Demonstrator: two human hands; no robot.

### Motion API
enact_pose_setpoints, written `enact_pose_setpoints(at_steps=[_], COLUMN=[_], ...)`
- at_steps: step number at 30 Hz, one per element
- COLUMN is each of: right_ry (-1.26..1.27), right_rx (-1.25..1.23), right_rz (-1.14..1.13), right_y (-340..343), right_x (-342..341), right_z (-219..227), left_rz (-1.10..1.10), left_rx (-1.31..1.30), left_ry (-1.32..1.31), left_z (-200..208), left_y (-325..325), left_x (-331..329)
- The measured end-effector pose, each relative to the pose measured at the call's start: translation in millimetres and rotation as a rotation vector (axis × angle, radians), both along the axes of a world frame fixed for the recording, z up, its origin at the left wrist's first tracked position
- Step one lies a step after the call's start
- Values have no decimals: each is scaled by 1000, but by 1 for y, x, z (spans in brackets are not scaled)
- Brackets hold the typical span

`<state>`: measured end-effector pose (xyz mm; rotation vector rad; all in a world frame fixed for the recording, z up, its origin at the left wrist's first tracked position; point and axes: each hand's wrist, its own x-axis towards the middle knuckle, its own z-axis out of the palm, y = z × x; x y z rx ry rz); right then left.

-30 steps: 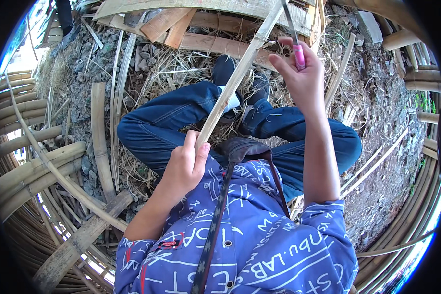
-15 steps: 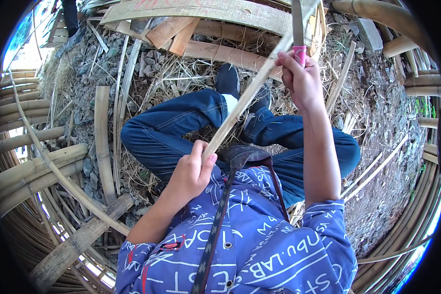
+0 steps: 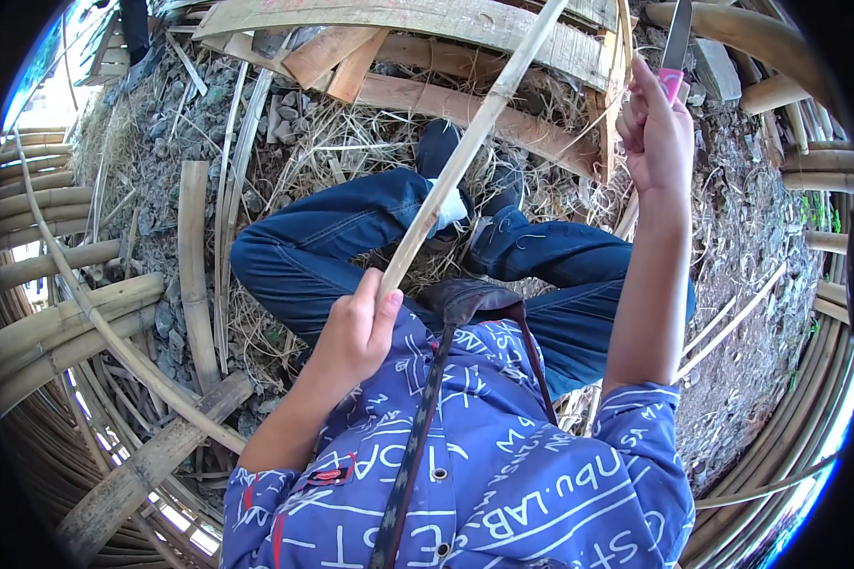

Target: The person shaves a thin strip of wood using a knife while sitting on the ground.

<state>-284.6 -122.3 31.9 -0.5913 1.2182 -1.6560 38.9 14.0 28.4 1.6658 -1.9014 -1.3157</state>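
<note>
My left hand (image 3: 356,332) is closed on the lower end of a long, pale bamboo strip (image 3: 472,142). This strip slants up and away to the right, across my crossed legs, and runs out past the top edge. Farther right and raised, my right hand (image 3: 659,142) grips a knife (image 3: 677,43) by its pink handle. The blade points upward, apart from the strip. Some of my right fingers stand partly loose from the handle. A dark pouch (image 3: 474,302) on a strap rests at my lap.
Beyond my feet lies a broad pale board (image 3: 351,21), with brown wood pieces (image 3: 356,71) beside it. Thick bamboo poles (image 3: 76,327) are stacked at left, and another pole (image 3: 194,266) lies near my knee. Straw and shavings (image 3: 351,142) litter the stony ground. More bamboo (image 3: 759,38) is at the upper right.
My right hand has moved right and outward with the knife, away from the bamboo strip. The strip's far end has swung left, and my left hand has shifted slightly left.
</note>
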Motion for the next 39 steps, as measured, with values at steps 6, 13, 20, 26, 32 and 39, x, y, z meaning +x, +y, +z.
enact_pose_setpoints(at_steps=[6, 13, 20, 26, 32, 39], right_ry=[922, 1304, 597, 1019, 1363, 1534], right_rx=[200, 361, 207, 167, 79, 112], right_rz=[-71, -29, 185, 347, 398, 439], right_y=[22, 59, 77, 68, 45, 33], right_x=[-7, 29, 25, 63, 63, 59], right_z=[-15, 7, -23, -41, -35, -25], left_rz=[11, -5, 7, 60, 26, 0], left_rx=[-13, -13, 25, 31, 24, 11], left_ry=[29, -12, 22, 124, 95, 31], left_z=[1, 1, 0, -6, -5, -1], left_y=[-8, -8, -7, -2, -1, 1], left_x=[-3, -5, -10, -11, -8, -12])
